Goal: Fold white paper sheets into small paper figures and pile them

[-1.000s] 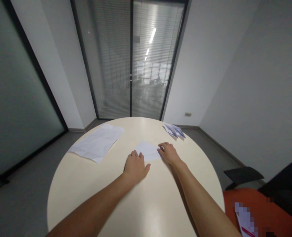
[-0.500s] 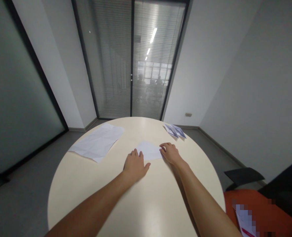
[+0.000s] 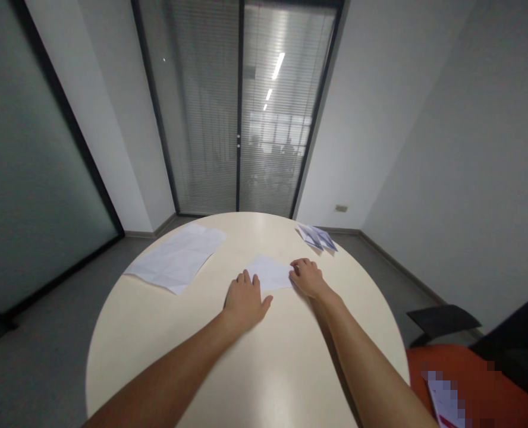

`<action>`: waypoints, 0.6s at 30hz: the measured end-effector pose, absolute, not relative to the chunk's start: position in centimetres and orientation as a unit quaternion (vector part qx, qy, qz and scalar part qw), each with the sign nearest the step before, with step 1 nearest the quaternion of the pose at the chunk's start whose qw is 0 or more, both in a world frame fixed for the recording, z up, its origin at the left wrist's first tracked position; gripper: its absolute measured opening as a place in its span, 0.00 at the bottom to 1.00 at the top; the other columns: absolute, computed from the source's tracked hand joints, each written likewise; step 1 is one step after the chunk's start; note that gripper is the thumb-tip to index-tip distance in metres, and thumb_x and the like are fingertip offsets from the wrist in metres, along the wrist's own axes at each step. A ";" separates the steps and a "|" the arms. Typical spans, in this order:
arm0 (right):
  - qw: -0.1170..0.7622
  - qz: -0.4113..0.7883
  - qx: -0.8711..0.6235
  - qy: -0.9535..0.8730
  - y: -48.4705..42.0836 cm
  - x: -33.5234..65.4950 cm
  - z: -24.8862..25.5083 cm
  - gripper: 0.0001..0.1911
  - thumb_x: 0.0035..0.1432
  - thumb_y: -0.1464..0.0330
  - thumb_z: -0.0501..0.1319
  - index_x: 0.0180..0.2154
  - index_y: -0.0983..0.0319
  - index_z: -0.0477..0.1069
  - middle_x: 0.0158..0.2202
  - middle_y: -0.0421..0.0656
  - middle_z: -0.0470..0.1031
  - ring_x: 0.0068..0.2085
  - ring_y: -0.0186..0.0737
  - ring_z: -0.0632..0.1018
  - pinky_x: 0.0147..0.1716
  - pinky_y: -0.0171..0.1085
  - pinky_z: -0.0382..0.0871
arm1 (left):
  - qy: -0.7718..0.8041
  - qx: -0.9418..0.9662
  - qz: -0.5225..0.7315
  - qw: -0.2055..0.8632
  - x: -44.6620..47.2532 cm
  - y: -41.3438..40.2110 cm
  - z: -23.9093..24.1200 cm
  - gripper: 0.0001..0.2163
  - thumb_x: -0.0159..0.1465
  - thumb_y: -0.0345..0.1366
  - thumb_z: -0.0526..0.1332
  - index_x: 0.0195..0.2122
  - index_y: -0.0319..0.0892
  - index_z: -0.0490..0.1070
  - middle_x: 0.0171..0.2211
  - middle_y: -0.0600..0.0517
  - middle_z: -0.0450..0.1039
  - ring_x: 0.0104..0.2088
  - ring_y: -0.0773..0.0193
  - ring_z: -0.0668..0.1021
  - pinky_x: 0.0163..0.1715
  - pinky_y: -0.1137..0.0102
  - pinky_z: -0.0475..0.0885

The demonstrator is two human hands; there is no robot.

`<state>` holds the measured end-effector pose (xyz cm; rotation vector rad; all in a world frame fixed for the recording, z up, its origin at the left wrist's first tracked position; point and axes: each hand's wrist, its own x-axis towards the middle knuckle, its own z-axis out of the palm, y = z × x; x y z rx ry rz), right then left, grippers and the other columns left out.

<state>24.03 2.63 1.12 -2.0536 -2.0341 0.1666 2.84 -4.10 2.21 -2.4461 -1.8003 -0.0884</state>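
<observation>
The round worktop (image 3: 264, 351) bears a large sheet (image 3: 179, 255) and, midway, a smaller paper (image 3: 269, 272). The left hand (image 3: 244, 301) rests, fingers spread, at its left; the right hand's (image 3: 307, 278) fingers curl at its right, pinching unclear. Seemingly it's being steadied; next calls for holding it flat.

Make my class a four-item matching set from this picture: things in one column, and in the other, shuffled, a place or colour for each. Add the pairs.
Things
1. Large paper sheet
2. Folded papers
3. Small paper
4. Chair seat

Places and colours
A. Between the left hand and the right hand
B. Orange-red
C. On the left side of the table
D. Near the table's far right edge, beyond the right hand

Right pairs: 1-C, 2-D, 3-A, 4-B
</observation>
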 end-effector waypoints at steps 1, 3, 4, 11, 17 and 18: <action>0.124 0.058 -0.703 -0.697 2.6 24.0 1.2 0.18 0.65 0.65 0.56 0.53 0.62 0.71 0.58 0.53 0.69 0.57 0.53 0.68 0.52 0.45 0.61 | -0.591 -0.804 -0.029 0.051 2.9 -4.1 2.2 0.33 0.69 0.54 0.50 0.64 0.30 0.63 0.62 0.28 0.63 0.58 0.41 0.70 0.52 0.55 0.67; 0.127 0.059 -0.701 -0.699 2.6 24.0 1.3 0.17 0.64 0.66 0.56 0.52 0.62 0.72 0.57 0.52 0.70 0.57 0.52 0.68 0.51 0.44 0.61 | -0.592 -0.804 -0.029 0.052 2.9 -4.1 2.2 0.33 0.69 0.54 0.50 0.64 0.30 0.63 0.63 0.28 0.63 0.58 0.41 0.70 0.52 0.55 0.67; 0.128 0.058 -0.699 -0.701 2.5 24.0 1.3 0.16 0.64 0.66 0.56 0.52 0.62 0.72 0.56 0.52 0.70 0.56 0.52 0.69 0.51 0.44 0.61 | -0.592 -0.804 -0.029 0.052 2.9 -4.1 2.2 0.33 0.69 0.54 0.50 0.64 0.30 0.63 0.63 0.28 0.63 0.58 0.41 0.70 0.52 0.55 0.67; 0.138 0.051 -0.680 -0.719 2.5 23.8 1.4 0.15 0.64 0.68 0.56 0.51 0.63 0.72 0.53 0.51 0.73 0.53 0.49 0.70 0.48 0.41 0.61 | -0.593 -0.803 -0.042 0.032 2.8 -4.3 2.4 0.32 0.69 0.53 0.50 0.64 0.31 0.64 0.63 0.28 0.63 0.59 0.39 0.69 0.52 0.54 0.67; 0.150 0.057 -0.654 -0.740 2.7 24.0 1.1 0.18 0.63 0.71 0.56 0.54 0.58 0.73 0.52 0.48 0.73 0.52 0.47 0.70 0.48 0.39 0.60 | -0.593 -0.804 -0.039 0.036 2.9 -4.2 2.3 0.33 0.69 0.53 0.50 0.64 0.29 0.63 0.63 0.27 0.62 0.59 0.39 0.69 0.52 0.55 0.67; 0.153 0.057 -0.650 -0.742 2.7 24.0 1.1 0.18 0.63 0.71 0.56 0.53 0.58 0.74 0.52 0.48 0.73 0.52 0.46 0.70 0.48 0.39 0.60 | -0.592 -0.804 -0.040 0.039 2.9 -4.2 2.3 0.33 0.69 0.53 0.50 0.64 0.29 0.63 0.63 0.27 0.62 0.58 0.39 0.69 0.52 0.55 0.67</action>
